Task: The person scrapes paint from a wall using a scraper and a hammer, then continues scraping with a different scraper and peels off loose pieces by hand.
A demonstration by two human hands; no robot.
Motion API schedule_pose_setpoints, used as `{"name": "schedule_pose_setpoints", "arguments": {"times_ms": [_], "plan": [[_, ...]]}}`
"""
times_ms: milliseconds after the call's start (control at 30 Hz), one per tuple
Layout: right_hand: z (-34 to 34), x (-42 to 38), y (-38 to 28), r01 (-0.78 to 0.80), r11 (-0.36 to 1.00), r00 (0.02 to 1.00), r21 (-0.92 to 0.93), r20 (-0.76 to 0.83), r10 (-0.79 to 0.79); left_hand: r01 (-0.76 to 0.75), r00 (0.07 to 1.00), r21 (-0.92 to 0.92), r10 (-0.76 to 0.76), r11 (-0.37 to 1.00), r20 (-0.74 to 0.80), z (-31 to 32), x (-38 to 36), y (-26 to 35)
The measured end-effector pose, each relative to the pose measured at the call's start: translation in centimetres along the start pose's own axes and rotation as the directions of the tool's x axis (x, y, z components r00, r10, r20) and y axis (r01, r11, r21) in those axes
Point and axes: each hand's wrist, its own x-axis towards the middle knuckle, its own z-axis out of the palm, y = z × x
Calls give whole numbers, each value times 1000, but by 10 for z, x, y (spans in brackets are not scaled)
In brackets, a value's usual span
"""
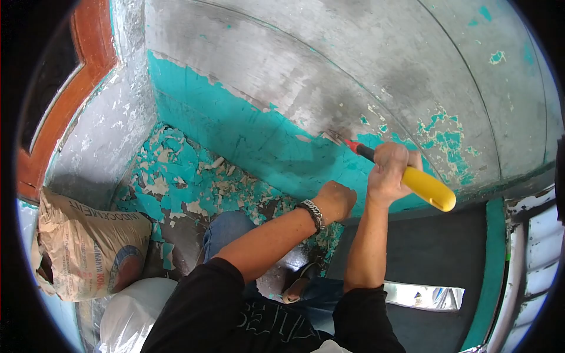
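My right hand [391,174] is wrapped round a paint scraper [428,188] with a yellow handle end, a dark middle and a red neck. The scraper's metal blade [333,137] touches the wall at the ragged upper edge of the turquoise paint [247,138]. Lower and to the left, my left hand [335,201] is curled into a fist close to the painted wall, a chain bracelet [313,215] on its wrist. Its palm side is hidden, and nothing sticks out of it. Bare grey wall [282,53] shows above the paint.
Peeled paint flakes [176,170] cover the floor along the wall. A brown paper cement sack [94,244] stands at left beside a whitish plastic-wrapped container [135,309]. A wooden frame [94,41] is at upper left, a dark panel with a turquoise edge [494,259] at right.
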Motion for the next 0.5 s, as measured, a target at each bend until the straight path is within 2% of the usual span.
{"name": "schedule_pose_setpoints", "arguments": {"times_ms": [67,100,167,200,300,333,367,433,500], "plan": [[-1,-8,10,103,995,995,-18,18,-103,-11,1000,-43,11,999,3,7,4,-2],[-1,-8,8,105,994,994,-20,11,-104,-30,1000,-65,29,997,-5,7,7,-3],[1,-9,3,7,998,1000,-67,15,-6,-12,1000,-35,13,999,28,4,8,0],[0,-12,6,31,998,999,51,-29,-30,5,998,-10,-5,1000,66,1,6,0],[5,-14,12,51,999,998,5,-23,-51,-17,998,-17,18,1000,59,-4,2,-1],[6,-17,7,-146,981,989,130,-15,150,-22,998,-9,23,1000,54,-5,4,-1],[5,-15,5,-139,981,990,132,-13,142,-5,997,-22,6,1000,77,-6,6,-1],[4,-15,5,-7,999,999,48,34,5,17,994,-36,-13,999,108,-6,5,-1],[7,-18,19,31,1000,999,7,34,-31,-13,990,24,9,1000,143,-12,-1,2]]}}
